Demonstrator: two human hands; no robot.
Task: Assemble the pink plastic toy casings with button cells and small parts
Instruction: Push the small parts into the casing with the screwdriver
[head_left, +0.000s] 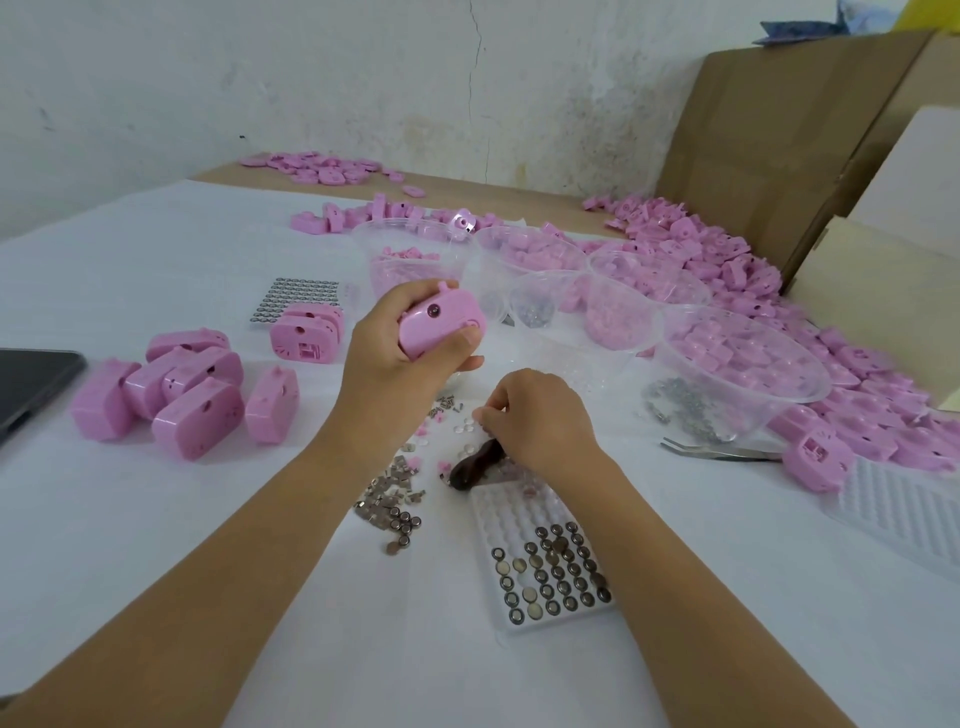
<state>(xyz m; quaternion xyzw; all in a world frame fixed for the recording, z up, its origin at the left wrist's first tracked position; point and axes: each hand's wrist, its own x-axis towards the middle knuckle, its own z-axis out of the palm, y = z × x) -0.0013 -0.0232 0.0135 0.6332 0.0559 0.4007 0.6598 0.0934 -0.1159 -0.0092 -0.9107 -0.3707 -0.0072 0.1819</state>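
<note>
L hand (410, 332) raised, gripping pink casing (441, 325) — R hand (537, 421) low, fingers curled over dark handle (470, 467).

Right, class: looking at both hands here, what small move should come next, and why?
Probably the right hand should lift one of the small clear round parts at its fingertips up to the pink plastic toy casing, because the left hand grips that casing raised.

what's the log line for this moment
left hand: grips pink casing | right hand: fingertips at small clear parts, hold unclear | dark tool: partly under right hand | button cell tray: part filled
</note>
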